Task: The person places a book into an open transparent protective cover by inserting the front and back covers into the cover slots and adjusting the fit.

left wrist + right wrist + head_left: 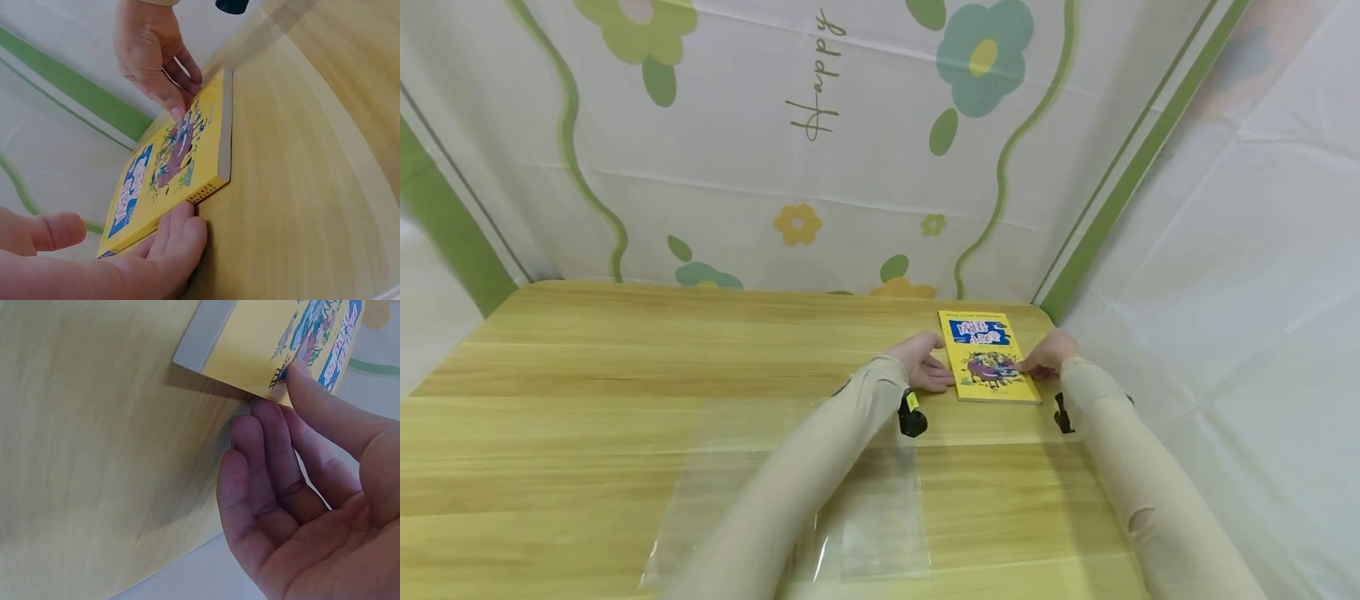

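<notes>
A yellow book (988, 357) with a blue title panel and a cartoon picture lies at the far right of the table. My right hand (1051, 354) pinches its right edge. In the right wrist view the thumb (306, 381) presses on the cover while the fingertips meet the edge from below, and that side of the book is slightly off the wood. On the opposite side, my left hand (923, 362) has its fingers extended. Its fingertips (187, 231) touch the book's spine in the left wrist view, with the thumb held away from the cover.
Clear plastic sheets or sleeves (880, 525) lie on the wooden table (550, 400), partly under the left forearm. A white cloth (730, 158) with printed flowers hangs behind the table's back edge. Another white cloth (1247, 333) hangs close along the right side.
</notes>
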Demonstrator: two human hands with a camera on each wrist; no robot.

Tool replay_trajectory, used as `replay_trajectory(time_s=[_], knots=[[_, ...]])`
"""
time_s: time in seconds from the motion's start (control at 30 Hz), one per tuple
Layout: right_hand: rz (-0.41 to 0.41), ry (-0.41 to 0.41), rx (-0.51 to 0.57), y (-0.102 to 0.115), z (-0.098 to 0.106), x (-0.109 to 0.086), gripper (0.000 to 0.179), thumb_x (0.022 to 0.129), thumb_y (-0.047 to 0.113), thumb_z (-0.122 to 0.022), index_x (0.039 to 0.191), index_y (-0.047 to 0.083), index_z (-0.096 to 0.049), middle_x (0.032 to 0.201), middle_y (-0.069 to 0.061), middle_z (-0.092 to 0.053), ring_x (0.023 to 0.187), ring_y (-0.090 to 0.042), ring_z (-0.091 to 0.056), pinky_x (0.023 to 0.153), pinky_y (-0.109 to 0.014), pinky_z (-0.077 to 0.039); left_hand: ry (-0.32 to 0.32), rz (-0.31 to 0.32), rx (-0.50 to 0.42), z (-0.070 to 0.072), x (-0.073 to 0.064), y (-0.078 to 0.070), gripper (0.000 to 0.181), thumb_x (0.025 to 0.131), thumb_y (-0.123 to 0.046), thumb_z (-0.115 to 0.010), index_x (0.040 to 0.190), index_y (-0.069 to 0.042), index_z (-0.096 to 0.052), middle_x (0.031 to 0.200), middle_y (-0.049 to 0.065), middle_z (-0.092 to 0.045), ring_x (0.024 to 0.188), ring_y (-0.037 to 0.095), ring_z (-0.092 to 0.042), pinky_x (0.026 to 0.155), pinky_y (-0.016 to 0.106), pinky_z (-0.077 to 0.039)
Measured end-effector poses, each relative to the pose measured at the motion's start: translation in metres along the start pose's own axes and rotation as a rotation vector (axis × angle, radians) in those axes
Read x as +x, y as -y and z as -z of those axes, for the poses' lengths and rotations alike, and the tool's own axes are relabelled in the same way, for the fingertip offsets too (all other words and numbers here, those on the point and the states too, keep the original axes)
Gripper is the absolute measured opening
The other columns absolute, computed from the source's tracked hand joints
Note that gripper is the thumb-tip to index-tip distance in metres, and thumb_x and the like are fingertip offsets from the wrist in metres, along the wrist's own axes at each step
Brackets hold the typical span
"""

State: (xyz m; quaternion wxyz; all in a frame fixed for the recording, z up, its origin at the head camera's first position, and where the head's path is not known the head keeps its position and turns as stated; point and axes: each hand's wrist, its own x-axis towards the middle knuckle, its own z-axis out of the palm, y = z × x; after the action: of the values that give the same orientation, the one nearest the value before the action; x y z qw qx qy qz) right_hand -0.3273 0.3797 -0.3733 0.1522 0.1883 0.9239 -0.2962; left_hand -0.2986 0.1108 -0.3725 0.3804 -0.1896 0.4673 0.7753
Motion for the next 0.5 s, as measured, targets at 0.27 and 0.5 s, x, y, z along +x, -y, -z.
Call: replay_trajectory(time_s=[0.27,0.5], knots=[[-0.007,0.004,0.008,-0.0005,0.0004,0.0011,0.037,0.078,0.02,-0.086,0.093,-0.009,-0.068,0.074,-0.012,-0.067,0.066,-0.021,-0.062,0.067,-0.035,-0.055,-0.011,-0.009,0.003,-0.0024,-0.0006,0.0015,0.063,0.097,-0.021,-0.052,0.14,0.02,-0.032,0.134,0.035,-0.046,0.129,0.043,-0.045,0.11,0.052,-0.033],[-0.02,0.003,0.032,-0.0007,-0.001,0.0022,0.039,0.078,0.02,-0.085,0.096,-0.009,-0.067,0.074,-0.011,-0.066,0.066,-0.021,-0.061,0.065,-0.033,-0.054,-0.014,-0.017,0.021,-0.0026,-0.0026,0.0022,0.066,0.095,-0.024,-0.055,0.141,0.018,-0.032,0.135,0.032,-0.047,0.128,0.041,-0.046,0.11,0.051,-0.033]])
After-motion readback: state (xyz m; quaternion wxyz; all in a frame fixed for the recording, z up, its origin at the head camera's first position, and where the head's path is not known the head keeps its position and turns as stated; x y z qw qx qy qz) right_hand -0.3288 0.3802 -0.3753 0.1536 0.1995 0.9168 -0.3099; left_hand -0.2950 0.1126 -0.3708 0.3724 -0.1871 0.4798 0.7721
